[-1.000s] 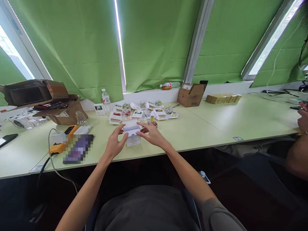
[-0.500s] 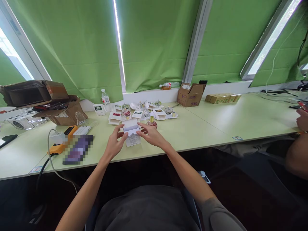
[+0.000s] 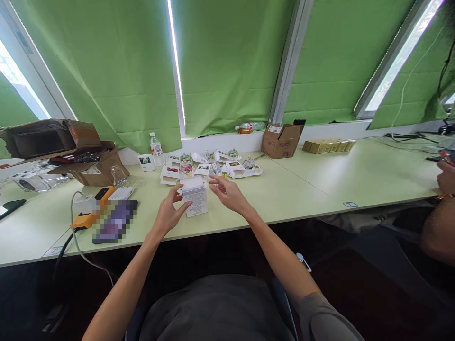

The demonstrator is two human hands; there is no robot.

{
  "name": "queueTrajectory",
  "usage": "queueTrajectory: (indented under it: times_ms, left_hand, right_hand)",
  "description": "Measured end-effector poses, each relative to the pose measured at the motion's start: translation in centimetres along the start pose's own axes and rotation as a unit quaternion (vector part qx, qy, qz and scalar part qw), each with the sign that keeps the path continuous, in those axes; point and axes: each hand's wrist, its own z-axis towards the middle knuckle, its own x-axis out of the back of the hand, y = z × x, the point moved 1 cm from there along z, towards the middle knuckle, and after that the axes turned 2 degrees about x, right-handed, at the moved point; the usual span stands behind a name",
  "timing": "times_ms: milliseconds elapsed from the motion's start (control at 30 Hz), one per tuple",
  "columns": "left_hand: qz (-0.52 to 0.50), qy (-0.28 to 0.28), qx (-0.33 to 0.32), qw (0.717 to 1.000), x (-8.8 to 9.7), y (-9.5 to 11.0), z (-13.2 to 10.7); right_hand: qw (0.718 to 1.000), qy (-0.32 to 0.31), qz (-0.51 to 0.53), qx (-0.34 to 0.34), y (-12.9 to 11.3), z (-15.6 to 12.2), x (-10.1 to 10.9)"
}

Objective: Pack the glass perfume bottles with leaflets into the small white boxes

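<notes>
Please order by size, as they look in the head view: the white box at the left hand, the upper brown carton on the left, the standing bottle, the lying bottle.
1. upper brown carton
2. white box
3. standing bottle and lying bottle: too alike to rank

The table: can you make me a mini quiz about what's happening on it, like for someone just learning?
1. Which hand is on the nearest white box?
2. True or false: the yellow boxes are farther right in the picture than that box.
3. The blinds are: A red, B green, C blue.

Key: 1. The left hand. 2. True. 3. B.
</notes>
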Motion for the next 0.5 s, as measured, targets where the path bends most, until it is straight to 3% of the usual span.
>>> queueTrajectory:
  times_ms: [200, 300, 500]
  left_hand:
    - [0.014, 0.012, 0.005, 1.000, -0.1, 0.0, 0.0]
    - [0.014, 0.008, 0.005, 1.000, -0.2, 0.0, 0.0]
    - [0.014, 0.013, 0.010, 1.000, -0.3, 0.1, -0.1]
  right_hand:
    - [0.990, 0.123, -0.056, -0.037, 2.4, 0.6, 2.1]
    - [0.981, 0.149, -0.111, -0.060, 3.8, 0.8, 2.7]
    - [0.971, 0.101, -0.191, -0.106, 6.6, 0.9, 2.1]
